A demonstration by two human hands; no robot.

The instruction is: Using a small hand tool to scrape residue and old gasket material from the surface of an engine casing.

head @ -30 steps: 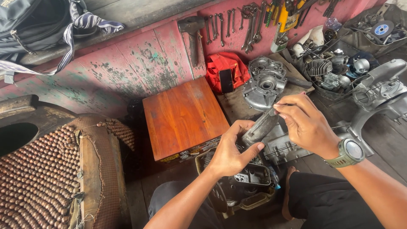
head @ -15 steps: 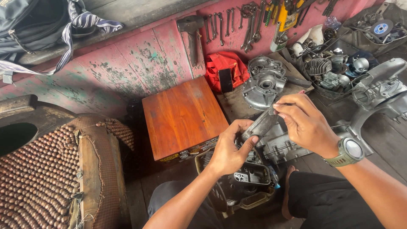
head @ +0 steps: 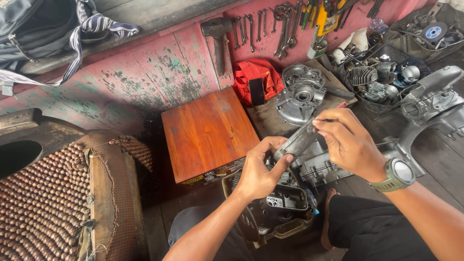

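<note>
A long grey metal bar (head: 298, 142), dirty and flat, is held between both my hands above an engine case. My left hand (head: 261, 169) grips its lower end with thumb and fingers. Its upper end is pinched by the fingers of my right hand (head: 349, 144), which wears a green wristwatch (head: 398, 175). Below my hands lies a grey engine block (head: 319, 164) and a dark open engine housing (head: 278, 210) on the floor between my knees.
A wooden box (head: 208, 133) stands left of my hands. A red cloth with a black phone (head: 256, 82), a silver crankcase cover (head: 299, 94) and several engine parts (head: 382, 79) lie behind. Wrenches (head: 261, 29) hang on the red wall. A beaded seat (head: 43, 198) is at the left.
Both hands have kept hold of the bar; the left hand's grip shifted slightly on its lower end and the bar tilted a little.
</note>
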